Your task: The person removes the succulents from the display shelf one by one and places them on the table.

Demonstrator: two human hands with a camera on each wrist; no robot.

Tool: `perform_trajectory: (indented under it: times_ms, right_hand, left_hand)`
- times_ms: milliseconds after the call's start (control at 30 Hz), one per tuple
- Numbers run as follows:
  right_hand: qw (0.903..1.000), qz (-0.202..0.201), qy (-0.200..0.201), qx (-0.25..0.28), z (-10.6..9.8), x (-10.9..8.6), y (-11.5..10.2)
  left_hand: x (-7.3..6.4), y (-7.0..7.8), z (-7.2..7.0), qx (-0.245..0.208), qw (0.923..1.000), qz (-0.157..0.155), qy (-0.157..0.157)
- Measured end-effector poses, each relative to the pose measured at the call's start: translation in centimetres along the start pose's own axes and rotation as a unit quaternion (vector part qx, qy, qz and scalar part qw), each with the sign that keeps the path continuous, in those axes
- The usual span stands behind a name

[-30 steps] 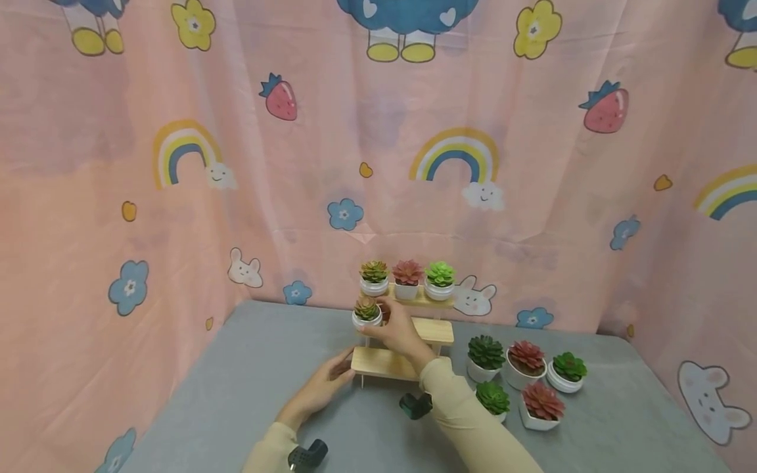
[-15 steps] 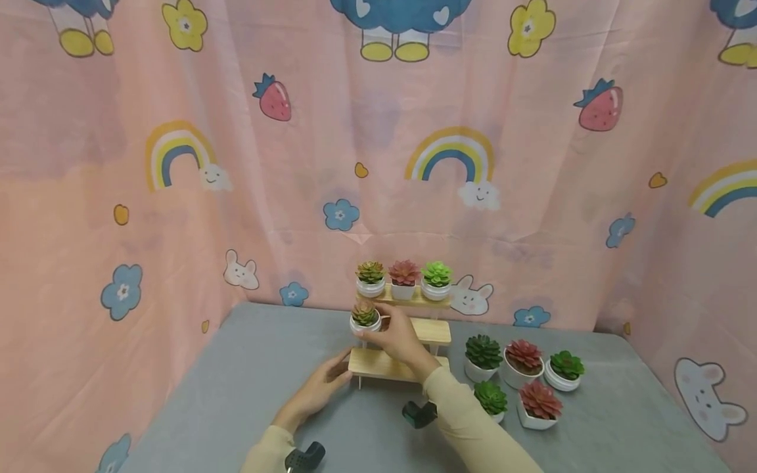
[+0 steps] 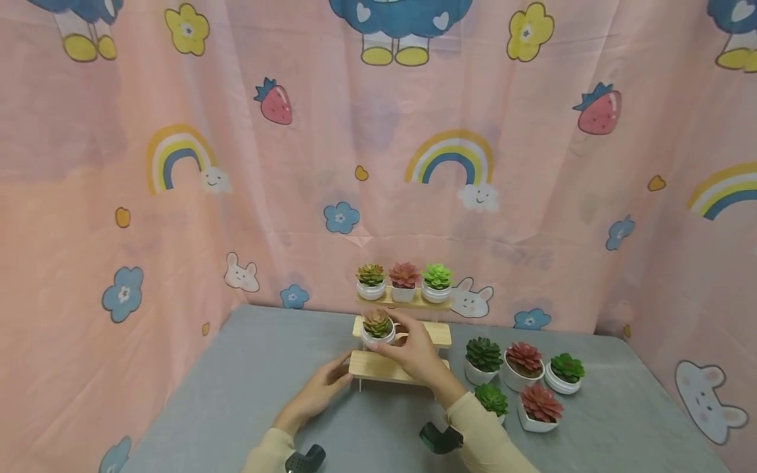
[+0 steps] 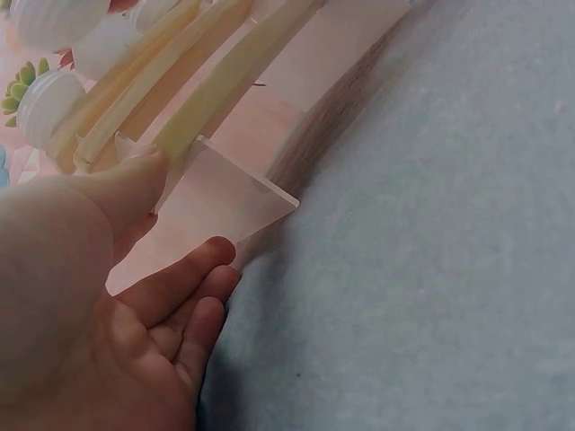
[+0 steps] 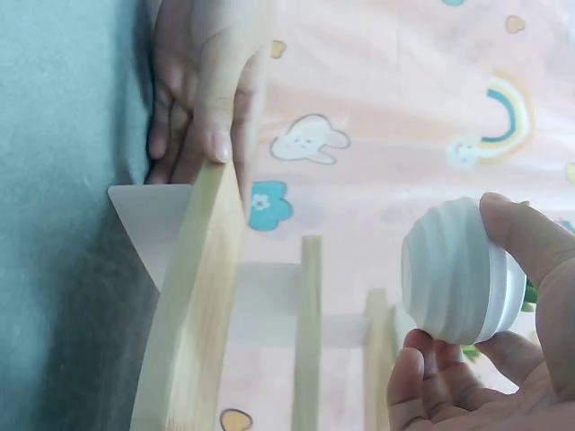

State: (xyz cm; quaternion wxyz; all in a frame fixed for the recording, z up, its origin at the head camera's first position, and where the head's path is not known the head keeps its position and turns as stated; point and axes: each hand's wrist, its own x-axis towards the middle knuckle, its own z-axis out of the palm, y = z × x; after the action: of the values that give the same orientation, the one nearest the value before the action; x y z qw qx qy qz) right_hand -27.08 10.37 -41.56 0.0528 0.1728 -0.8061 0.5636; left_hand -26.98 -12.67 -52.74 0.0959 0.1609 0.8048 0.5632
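A three-tier plant stand with pale wooden shelves [image 3: 387, 366] and frosted clear supports stands on the grey table. My right hand [image 3: 416, 355] holds a small potted succulent [image 3: 377, 326], brownish-green in a ribbed white pot [image 5: 454, 269], thumb on one side and fingers on the other. In the head view the pot overlaps the middle shelf [image 3: 437, 334]; the right wrist view shows its bottom away from the boards. At the left end of the bottom shelf, my left hand [image 3: 322, 384] grips the stand, its thumb on the board's end and fingers by the frosted side panel [image 4: 220, 197].
On the top shelf stand a yellow-green succulent [image 3: 370, 281], a pink one [image 3: 405, 281] and a bright green one [image 3: 437, 282]. Several more potted succulents, including a dark green one [image 3: 483, 360] and a red one [image 3: 540, 407], stand right of the stand. A patterned pink cloth [image 3: 296, 197] hangs behind.
My right hand has drawn the potted succulent from the middle shelf's left end toward me and slightly right, uncovering that end. The left hand stays at the bottom shelf.
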Motion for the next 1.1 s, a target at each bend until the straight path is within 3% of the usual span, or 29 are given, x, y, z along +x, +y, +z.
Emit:
perform_trajectory:
  times_ms: [267,500,767,967,1100]
  right_hand:
    - [0.9999,-0.004,0.008,-0.007,-2.3,-2.8,-0.2]
    - [0.9991,0.021,0.021,-0.029,-4.3,-4.9,-0.2]
    - [0.9991,-0.011,0.034,-0.022,-7.7,-7.7,0.4]
    - [0.9952,0.037,0.075,-0.051,-10.7,-9.4,1.1]
    - [0.9902,0.049,0.104,-0.080,-12.8,-10.4,1.9]
  left_hand:
    - [-0.1,0.3,0.1,-0.003,1.0000,0.001,0.003]
    - [-0.3,0.5,0.2,0.005,0.9999,0.006,0.006]
    - [-0.3,0.5,0.3,0.002,0.9999,0.006,0.008]
    - [-0.3,0.6,0.4,0.006,0.9999,0.008,0.006]
    - [-0.2,0.5,0.4,0.009,0.9999,0.008,0.007]
